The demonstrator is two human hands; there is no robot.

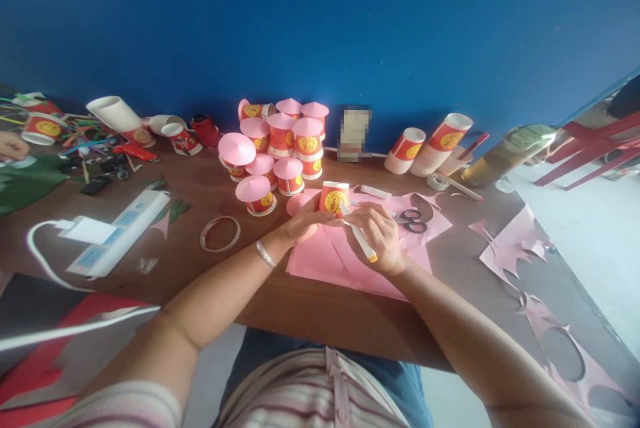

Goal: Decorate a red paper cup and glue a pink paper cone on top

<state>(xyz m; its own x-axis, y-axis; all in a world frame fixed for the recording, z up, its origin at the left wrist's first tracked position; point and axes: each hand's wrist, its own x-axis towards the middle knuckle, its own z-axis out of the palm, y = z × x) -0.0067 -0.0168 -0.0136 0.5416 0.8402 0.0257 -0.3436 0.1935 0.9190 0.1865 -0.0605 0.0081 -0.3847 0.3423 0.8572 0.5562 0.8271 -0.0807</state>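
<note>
My left hand (304, 225) is closed around a red paper cup (334, 197) with a yellow emblem. In my right hand (379, 233) is a slim white marker-like pen (364, 245) with a yellow-orange end; its other end is against or very near the cup's side. Pink paper sheets (320, 261) lie below both hands. Dark-handled scissors (413, 220) rest on the paper to the right, and a small white tube (376, 192) lies behind my right hand. Left of the cup stand several red cups with pink cone tops (253, 189).
A power strip (123, 231) with a white cable and a tape ring (220, 234) lie at left. Stacked cups (443, 141), tape (439, 181) and a bottle (510, 155) stand at right, near pink scraps (515, 241). Another person's hand (13, 147) shows far left.
</note>
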